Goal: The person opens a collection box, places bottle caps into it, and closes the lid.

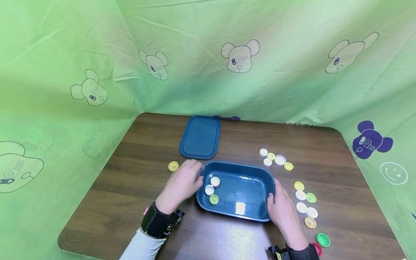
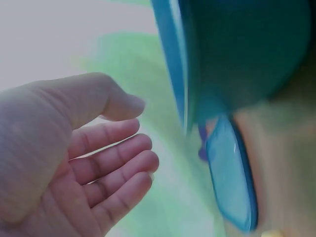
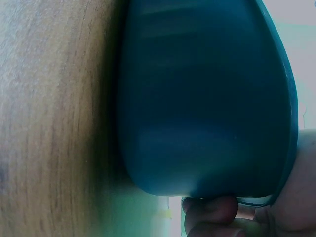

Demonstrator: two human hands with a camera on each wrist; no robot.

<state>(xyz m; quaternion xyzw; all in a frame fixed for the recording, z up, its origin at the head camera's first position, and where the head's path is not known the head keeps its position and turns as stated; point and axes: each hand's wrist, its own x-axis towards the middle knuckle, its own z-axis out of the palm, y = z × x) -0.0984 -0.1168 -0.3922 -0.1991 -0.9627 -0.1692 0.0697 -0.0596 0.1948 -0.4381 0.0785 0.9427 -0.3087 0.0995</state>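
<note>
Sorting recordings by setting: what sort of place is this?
Probably a staged recording booth: printed green cloth hangs behind and beside a brown table, and the person wears black wrist bands.

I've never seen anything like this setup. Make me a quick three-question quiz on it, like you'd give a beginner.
1. Which hand grips the blue tray?
2. True or false: the blue lid lies on the table, off the tray.
3. What colour is the lone cap on the table to the left of the tray? A) red B) yellow C) green

Key: 1. The right hand. 2. True. 3. B.
</note>
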